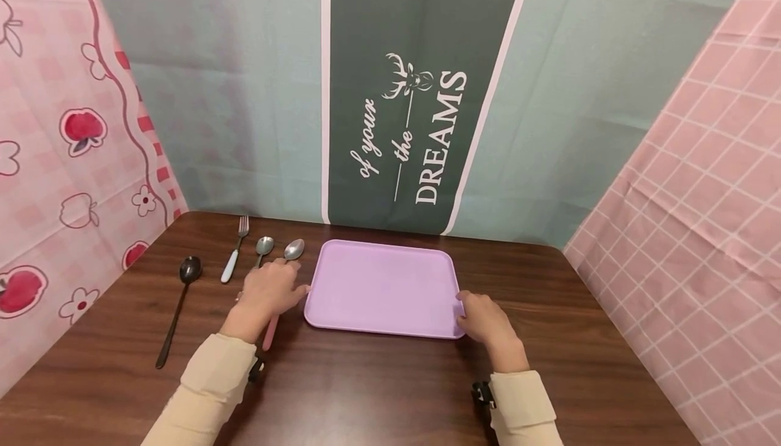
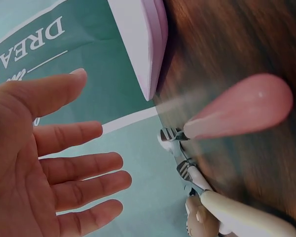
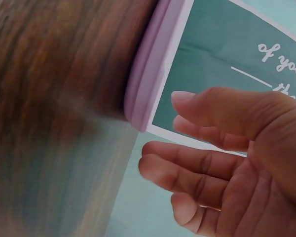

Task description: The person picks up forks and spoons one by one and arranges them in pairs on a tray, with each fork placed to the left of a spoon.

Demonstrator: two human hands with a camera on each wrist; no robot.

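A lilac rectangular tray (image 1: 384, 288) lies flat on the table. My left hand (image 1: 271, 290) hovers over the cutlery just left of it, thumb toward the tray's left edge; in the left wrist view its fingers are spread and grip nothing. Under that hand are a spoon (image 1: 294, 249) with a pink handle (image 2: 241, 106) and another spoon (image 1: 264, 246), partly hidden. My right hand (image 1: 488, 324) is at the tray's right edge, thumb and fingers loosely bent. In the right wrist view a gap shows between its fingers and the tray (image 3: 153, 69).
Further left lie a fork (image 1: 229, 266) with a pale handle and a long dark spoon (image 1: 189, 270). The brown wooden table (image 1: 378, 392) meets a grey-green curtain (image 1: 244, 93) at the back. Pink patterned cloths (image 1: 702, 215) hang on both sides.
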